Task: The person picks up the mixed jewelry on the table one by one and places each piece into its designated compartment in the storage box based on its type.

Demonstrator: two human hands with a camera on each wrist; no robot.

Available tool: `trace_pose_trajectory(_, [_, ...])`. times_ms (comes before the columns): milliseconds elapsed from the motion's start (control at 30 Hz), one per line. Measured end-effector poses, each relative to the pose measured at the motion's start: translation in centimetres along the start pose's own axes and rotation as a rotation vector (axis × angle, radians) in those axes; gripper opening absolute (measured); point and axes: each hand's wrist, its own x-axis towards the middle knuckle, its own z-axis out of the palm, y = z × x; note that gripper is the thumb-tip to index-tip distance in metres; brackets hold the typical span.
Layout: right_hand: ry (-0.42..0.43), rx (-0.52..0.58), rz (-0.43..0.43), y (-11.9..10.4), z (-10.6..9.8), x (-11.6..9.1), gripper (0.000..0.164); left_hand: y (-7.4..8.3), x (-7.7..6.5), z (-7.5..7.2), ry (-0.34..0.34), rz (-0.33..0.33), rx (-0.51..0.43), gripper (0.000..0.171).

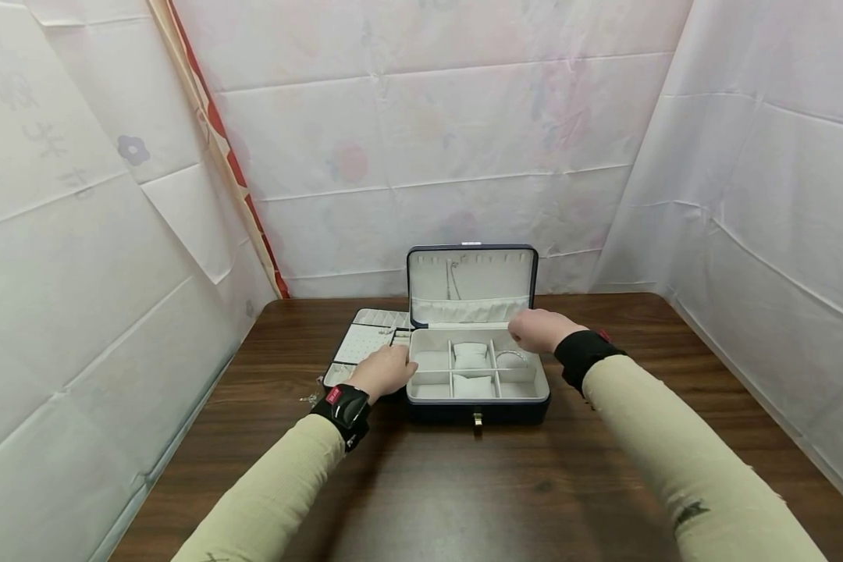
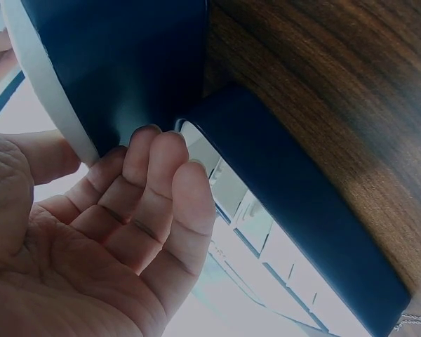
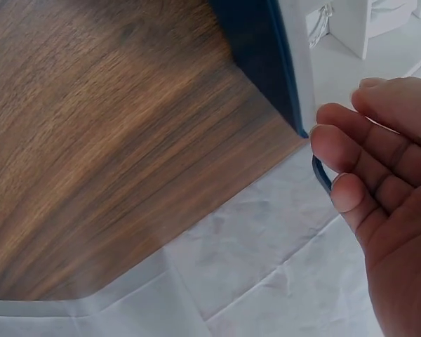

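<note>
A dark blue jewelry box (image 1: 478, 411) with a white lining stands with its lid (image 1: 472, 273) raised. My left hand (image 1: 386, 370) grips its left wall; in the left wrist view the thumb reaches the white rim and the bent fingers (image 2: 156, 158) lie along the outer side. At the back right corner, near the foot of the lid, is my right hand (image 1: 539, 331). Its bent fingertips (image 3: 333, 144) overlap that corner in the right wrist view; I cannot tell whether they hold it. A bracelet (image 1: 511, 353) and white cushions (image 1: 471, 355) lie in the compartments.
A shallow blue tray (image 2: 302, 203) with a white divided inside lies left of the box. Silvery jewelry (image 1: 312, 398) hangs at its near left corner. A thin necklace (image 1: 453, 279) hangs inside the lid. White sheets (image 1: 428, 140) surround the brown table (image 1: 457, 492).
</note>
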Motion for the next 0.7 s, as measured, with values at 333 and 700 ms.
trace_pose_trajectory(333, [0.036, 0.009, 0.058, 1.2, -0.1, -1.1, 0.022, -0.1, 0.1, 0.0, 0.003, -0.001, -0.002, 0.026])
trace_pose_trajectory(700, [-0.008, 0.021, 0.116, 2.8, 1.4, -1.0, 0.014, -0.2, 0.0, -0.1, -0.004, -0.008, -0.004, 0.026])
